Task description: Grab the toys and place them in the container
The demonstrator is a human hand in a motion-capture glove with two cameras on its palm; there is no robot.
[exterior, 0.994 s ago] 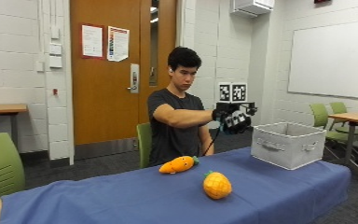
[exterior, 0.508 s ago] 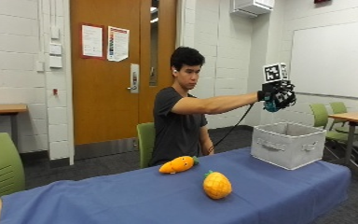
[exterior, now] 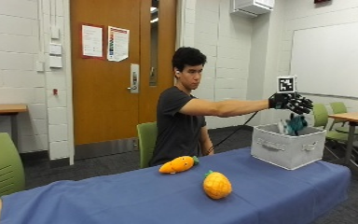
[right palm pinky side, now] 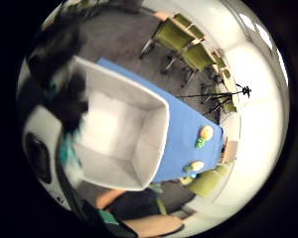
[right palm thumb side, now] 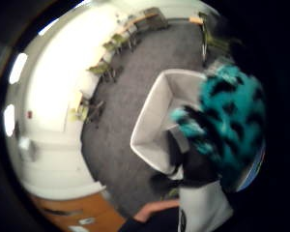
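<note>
The container (exterior: 287, 147) stands on the bench (exterior: 135, 198) at its far right end. The carrot toy (exterior: 179, 164) and pineapple toy (exterior: 216, 185) lie mid-bench, carrot behind. The right hand (exterior: 291, 102) hangs above the container, a plush toy (exterior: 295, 125) between them.

Count, outside view:

- Plush toys: three in total. Two are seen lying on the blue-covered surface (exterior: 167, 196): one orange carrot toy (exterior: 179, 164) and one orange pineapple toy (exterior: 216, 185). One teal-and-black toy (exterior: 293, 125) is seen at the mouth of the container.
- Containers: one grey fabric container (exterior: 287, 145) is seen on the surface.
- Gloved hands: one, the right hand (exterior: 292, 102), seen above the container.
- Green chairs: at least three are counted; those behind the container cannot be told apart.
</note>
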